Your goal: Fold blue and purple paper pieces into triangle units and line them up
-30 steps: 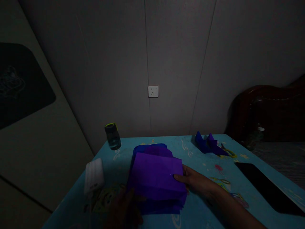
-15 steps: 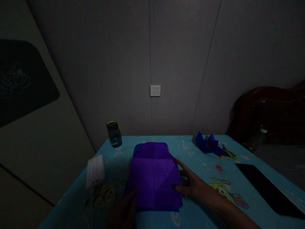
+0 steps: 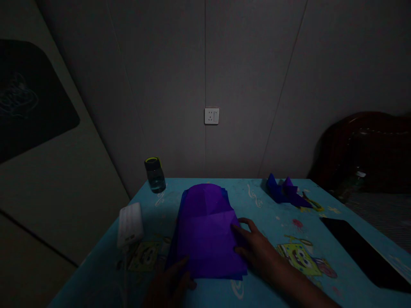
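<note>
A creased purple sheet of paper [image 3: 205, 239] lies on top of a stack of paper, its far edge bowed up. Blue sheets [image 3: 226, 194] peek out at the far corners. At the near left corner, my left hand [image 3: 171, 280] is in deep shadow, its fingers apart and touching or just over the paper. My right hand [image 3: 257, 248] rests at the sheet's right edge. Its index finger and thumb lie spread on the purple surface, while another finger bends beyond the edge. Whatever lies under the fingers is hidden.
A white power bank [image 3: 130, 224] with a cable and a dark water bottle [image 3: 156, 175] stand left. Folded blue and purple paper [image 3: 284, 190] and yellow-green scissors [image 3: 314, 203] sit back right. A flat black object [image 3: 362, 252] lies right on the patterned blue tablecloth [image 3: 272, 222].
The top purple sheet has shifted and its far edge now bows up. My right index finger has slid inward onto the paper. The left fingers have spread a little. The view has tilted slightly.
</note>
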Available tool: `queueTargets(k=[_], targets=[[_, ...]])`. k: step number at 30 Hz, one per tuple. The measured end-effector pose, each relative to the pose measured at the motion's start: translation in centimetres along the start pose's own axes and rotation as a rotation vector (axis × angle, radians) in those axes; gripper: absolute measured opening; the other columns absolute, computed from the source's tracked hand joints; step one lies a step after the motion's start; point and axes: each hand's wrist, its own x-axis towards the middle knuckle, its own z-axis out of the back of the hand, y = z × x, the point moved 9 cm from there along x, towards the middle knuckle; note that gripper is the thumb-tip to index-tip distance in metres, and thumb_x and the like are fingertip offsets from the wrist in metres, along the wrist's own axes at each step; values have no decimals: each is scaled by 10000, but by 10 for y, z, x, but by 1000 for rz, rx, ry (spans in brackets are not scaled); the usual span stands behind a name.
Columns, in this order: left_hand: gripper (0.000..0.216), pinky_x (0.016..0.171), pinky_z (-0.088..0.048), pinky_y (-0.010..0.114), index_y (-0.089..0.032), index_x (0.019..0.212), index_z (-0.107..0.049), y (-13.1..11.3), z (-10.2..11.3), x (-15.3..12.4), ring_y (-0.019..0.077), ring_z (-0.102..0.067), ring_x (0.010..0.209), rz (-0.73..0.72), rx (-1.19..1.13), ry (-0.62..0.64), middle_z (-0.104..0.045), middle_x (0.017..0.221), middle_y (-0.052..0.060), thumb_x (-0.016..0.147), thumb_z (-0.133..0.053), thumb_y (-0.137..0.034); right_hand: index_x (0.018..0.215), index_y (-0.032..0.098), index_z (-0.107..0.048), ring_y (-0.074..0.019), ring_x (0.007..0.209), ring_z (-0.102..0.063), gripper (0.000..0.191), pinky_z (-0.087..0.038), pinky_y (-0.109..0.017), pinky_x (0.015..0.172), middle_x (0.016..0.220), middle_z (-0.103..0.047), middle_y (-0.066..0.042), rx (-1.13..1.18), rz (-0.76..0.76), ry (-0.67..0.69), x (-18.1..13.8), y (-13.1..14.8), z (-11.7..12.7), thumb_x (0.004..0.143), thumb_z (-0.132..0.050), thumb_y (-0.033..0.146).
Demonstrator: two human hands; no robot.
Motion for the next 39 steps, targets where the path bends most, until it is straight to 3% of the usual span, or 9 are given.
queueTargets(k=[4, 10, 15, 19, 23, 27, 33, 36, 39], targets=[[384, 873, -540, 392, -285, 1069, -743, -1, 5, 4, 286, -724, 820, -49, 68, -43, -770, 733, 36, 759, -634, -483, 1359, 247, -517, -295, 1025, -665, 617, -516, -421, 898, 1522, -294, -150, -199, -40, 7, -3, 2, -5, 769, -592, 85], [379, 858, -554, 380, -257, 1111, -724, -2, 19, 7, 257, -718, 924, -128, 416, -78, -769, 1007, 56, 838, -523, -426, 1184, 184, -644, -267, 858, -720, 324, -586, -397, 763, 1405, -474, -184, -518, 42, 105, -10, 24, -23, 903, -488, 137], [358, 839, -569, 375, -294, 1102, -719, -17, 31, 2, 244, -722, 941, -171, 620, -117, -761, 1052, 25, 897, -442, -390, 1138, 181, -680, -310, 1026, -655, 286, -546, -457, 878, 1250, -611, -174, -616, 241, -5, -10, 44, -25, 887, -551, 130], [407, 671, -590, 352, -267, 1253, -620, -40, 46, 0, 237, -738, 789, -230, 793, -310, -773, 968, 49, 935, -391, -377, 1290, 228, -596, -301, 1158, -580, 384, -482, -479, 981, 1363, -551, -141, -546, 450, -16, -2, 78, -18, 907, -578, 241], [340, 792, -580, 346, -253, 1198, -641, -71, 21, 4, 219, -714, 896, -510, 845, -336, -752, 1017, 57, 917, -461, -316, 1422, 189, -466, -310, 1346, -424, 520, -368, -469, 1105, 1504, -406, -157, -524, 520, 25, 28, 96, -19, 939, -548, 362], [330, 913, -550, 425, -196, 1194, -633, -91, -27, 12, 265, -651, 1065, -758, 929, -199, -693, 1147, 115, 895, -494, -219, 1492, 188, -349, -344, 1402, -335, 613, -326, -511, 1122, 1549, -313, -178, -526, 459, 99, 59, 75, -37, 961, -468, 471], [476, 1052, -446, 488, -164, 1293, -565, -77, -52, 34, 325, -506, 1280, -669, 983, -74, -536, 1398, 166, 847, -610, -325, 1498, 210, -334, -339, 1420, -299, 587, -290, -538, 1128, 1557, -304, -148, -505, 414, 132, 63, 39, -60, 990, -359, 502], [539, 1074, -416, 494, -135, 1360, -499, -65, -54, 34, 328, -454, 1329, -697, 996, -54, -480, 1449, 183, 878, -558, -371, 1501, 226, -326, -323, 1429, -282, 546, -266, -537, 1137, 1569, -289, -124, -498, 418, 97, 61, 36, -62, 1003, -344, 451], [556, 1095, -385, 489, -151, 1420, -426, -58, -54, 33, 311, -405, 1370, -723, 989, -58, -434, 1490, 160, 922, -478, -393, 1470, 205, -393, -310, 1391, -359, 498, -296, -510, 1124, 1527, -375, -140, -510, 417, 79, 69, 42, -56, 1011, -330, 388]])
